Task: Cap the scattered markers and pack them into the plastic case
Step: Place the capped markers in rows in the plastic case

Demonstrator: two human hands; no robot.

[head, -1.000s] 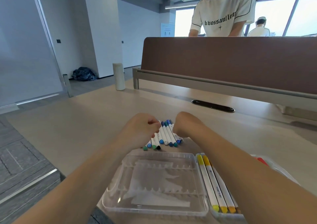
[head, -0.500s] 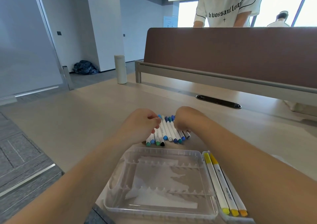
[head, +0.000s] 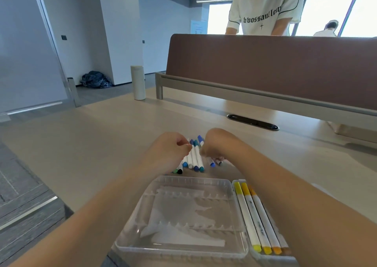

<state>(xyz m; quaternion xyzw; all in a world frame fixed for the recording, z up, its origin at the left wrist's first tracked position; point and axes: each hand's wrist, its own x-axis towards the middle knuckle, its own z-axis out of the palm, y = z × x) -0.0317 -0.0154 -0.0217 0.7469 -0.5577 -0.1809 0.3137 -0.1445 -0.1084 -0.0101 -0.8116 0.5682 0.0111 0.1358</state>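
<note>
The left hand (head: 169, 153) seemingly pinches a white-barrelled blue-capped marker (head: 193, 156), the right hand (head: 216, 144) curls with its hold hidden, so press caps (head: 196, 168) fully home before filling the clear plastic case (head: 184, 249).

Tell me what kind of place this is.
Probably an open-plan office: a long shared desk with a brown divider screen and a cable port set into its top.

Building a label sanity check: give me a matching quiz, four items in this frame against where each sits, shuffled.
1. yellow markers
2. blue markers
3. white cylinder
4. dark bag

A. on the floor
B. right half of the case
C. loose on the table, beyond the case
D. upright by the divider, left end

Pairs: 1-B, 2-C, 3-D, 4-A
</note>
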